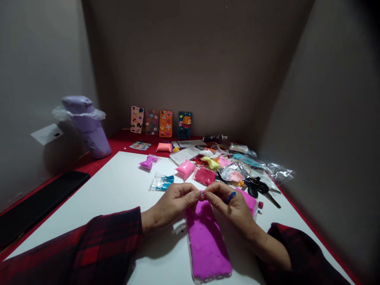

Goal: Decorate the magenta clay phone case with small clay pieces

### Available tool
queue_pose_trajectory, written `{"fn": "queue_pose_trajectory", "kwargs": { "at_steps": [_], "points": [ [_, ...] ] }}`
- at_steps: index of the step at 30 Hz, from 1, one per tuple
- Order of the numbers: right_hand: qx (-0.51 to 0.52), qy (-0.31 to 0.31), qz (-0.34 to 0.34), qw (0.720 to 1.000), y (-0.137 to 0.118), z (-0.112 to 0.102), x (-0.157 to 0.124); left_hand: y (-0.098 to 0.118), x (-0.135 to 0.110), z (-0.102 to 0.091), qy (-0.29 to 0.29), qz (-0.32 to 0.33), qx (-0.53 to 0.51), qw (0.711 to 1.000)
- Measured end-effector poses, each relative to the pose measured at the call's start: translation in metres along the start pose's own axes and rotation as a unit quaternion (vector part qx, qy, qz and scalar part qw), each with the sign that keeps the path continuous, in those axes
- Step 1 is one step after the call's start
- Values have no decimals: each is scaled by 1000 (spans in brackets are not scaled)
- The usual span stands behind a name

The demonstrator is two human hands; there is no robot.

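My left hand [178, 201] and my right hand [236, 209] meet above the far end of a phone case [208, 247] covered with purple clay. Between their fingertips is a tiny piece of pinkish-red clay [203, 194] with a speck of blue, pinched from both sides. A small blue strip [230, 197] sticks up at the fingers of my right hand; whether it is held or worn is unclear. The case lies flat on the white board [101, 213], its clear rim showing along the near edge.
Bagged clay in pink [185, 169], red [204, 176], purple [149, 162] and teal [165, 183] lies beyond my hands. Black-handled scissors [257, 186] rest at the right. Several decorated phone cases [166, 123] lean on the back wall. A purple tumbler [92, 132] stands left, near a black phone [44, 209].
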State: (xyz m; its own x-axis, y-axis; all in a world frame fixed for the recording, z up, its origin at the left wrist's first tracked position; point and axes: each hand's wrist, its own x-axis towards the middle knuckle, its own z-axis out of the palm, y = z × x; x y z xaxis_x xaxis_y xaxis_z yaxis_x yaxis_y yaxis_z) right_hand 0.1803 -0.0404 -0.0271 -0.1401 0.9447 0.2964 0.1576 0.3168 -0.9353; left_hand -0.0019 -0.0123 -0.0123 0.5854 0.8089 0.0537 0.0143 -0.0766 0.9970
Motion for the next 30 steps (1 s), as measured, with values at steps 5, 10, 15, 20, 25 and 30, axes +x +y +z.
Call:
{"fn": "queue_pose_trajectory", "kwargs": {
  "at_steps": [5, 10, 15, 20, 25, 30],
  "points": [
    [1, -3, 18, 1000, -1, 0, 0, 0, 1, 1, 6, -5, -22, 1000],
    [12, -8, 29, 999, -2, 0, -1, -3, 2, 1, 9, -8, -34, 999],
    [3, -1, 16, 1000, 0, 0, -1, -3, 1, 1, 9, 7, -16, 1000],
    [1, 0, 15, 1000, -1, 0, -1, -3, 1, 1, 4, 13, -11, 1000],
    [0, -2, 10, 1000, -1, 0, -1, -8, 2, 1, -11, -11, -42, 999],
    [7, -4, 13, 1000, 0, -1, -1, -12, 2, 2, -6, 1, -38, 999]
  ]
}}
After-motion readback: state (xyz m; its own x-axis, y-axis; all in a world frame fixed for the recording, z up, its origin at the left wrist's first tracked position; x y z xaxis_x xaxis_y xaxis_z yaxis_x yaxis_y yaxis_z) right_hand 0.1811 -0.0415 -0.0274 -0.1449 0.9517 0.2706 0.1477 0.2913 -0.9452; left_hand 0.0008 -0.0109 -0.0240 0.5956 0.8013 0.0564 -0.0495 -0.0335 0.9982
